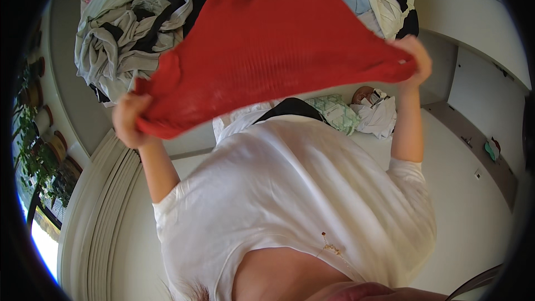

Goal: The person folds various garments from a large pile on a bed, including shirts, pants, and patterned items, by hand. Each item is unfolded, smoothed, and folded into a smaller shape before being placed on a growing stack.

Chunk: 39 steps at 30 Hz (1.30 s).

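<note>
A red knit garment with a ribbed middle stretches across the view, held up in front of my body. My left hand grips its lower left corner, where the fabric bunches. Its right end is closed in my right hand, and a small pale tag shows near those fingers. Both hands look slightly blurred. Behind the garment, part of the clothes pile is hidden.
Grey and pale clothes lie heaped at the left. Black, blue and white clothes are piled at the upper right. A green patterned bag and a white crumpled item lie below. Potted plants line the far left.
</note>
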### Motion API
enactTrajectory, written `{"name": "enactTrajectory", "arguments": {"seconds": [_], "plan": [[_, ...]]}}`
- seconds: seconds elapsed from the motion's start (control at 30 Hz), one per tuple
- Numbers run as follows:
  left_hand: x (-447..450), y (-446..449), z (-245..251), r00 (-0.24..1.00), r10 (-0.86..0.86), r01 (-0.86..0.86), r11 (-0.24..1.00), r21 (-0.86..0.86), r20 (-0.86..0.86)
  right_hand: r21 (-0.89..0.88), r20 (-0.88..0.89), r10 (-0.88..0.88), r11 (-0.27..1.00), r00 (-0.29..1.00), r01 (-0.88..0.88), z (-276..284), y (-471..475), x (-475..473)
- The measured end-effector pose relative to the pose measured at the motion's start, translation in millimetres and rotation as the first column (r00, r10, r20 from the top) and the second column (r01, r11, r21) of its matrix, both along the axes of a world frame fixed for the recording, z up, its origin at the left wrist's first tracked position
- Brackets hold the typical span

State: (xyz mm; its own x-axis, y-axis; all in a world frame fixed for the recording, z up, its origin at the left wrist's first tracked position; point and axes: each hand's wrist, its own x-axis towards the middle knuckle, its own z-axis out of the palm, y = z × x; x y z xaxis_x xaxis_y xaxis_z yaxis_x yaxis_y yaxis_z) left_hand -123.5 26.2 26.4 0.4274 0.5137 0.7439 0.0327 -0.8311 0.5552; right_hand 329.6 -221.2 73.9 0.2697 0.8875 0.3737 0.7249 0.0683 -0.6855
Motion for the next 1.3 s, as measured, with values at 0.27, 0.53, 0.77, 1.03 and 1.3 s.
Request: {"name": "enactTrajectory", "arguments": {"seconds": [0.27, 0.53, 0.77, 1.03, 1.3], "plan": [[-22, -137, -139, 0.739, -0.196, -0.107, 0.911, -0.399, -0.645, -0.424, 0.079, 0.103, 0.904, 0.992, -0.06, -177, -81, -28], [44, -15, -251, 0.663, 0.061, -0.471, 0.809, -0.352, -0.746, -0.518, 0.125, -0.102, 0.841, 0.987, 0.153, -264, 64, 18], [70, -15, -328, 0.542, 0.407, -0.837, 0.345, -0.425, -0.735, -0.222, 0.117, -0.488, 0.836, 0.865, 0.502, -356, 74, 15], [81, -93, -340, 0.785, 0.349, -0.378, -0.383, -0.843, -0.511, -0.609, -0.187, -0.751, 0.594, 0.633, 0.525, -370, 20, -67], [85, -78, -312, 0.852, 0.293, -0.168, -0.632, -0.756, -0.435, -0.841, -0.128, -0.875, 0.346, 0.467, 0.417, -363, 34, -57]]}}
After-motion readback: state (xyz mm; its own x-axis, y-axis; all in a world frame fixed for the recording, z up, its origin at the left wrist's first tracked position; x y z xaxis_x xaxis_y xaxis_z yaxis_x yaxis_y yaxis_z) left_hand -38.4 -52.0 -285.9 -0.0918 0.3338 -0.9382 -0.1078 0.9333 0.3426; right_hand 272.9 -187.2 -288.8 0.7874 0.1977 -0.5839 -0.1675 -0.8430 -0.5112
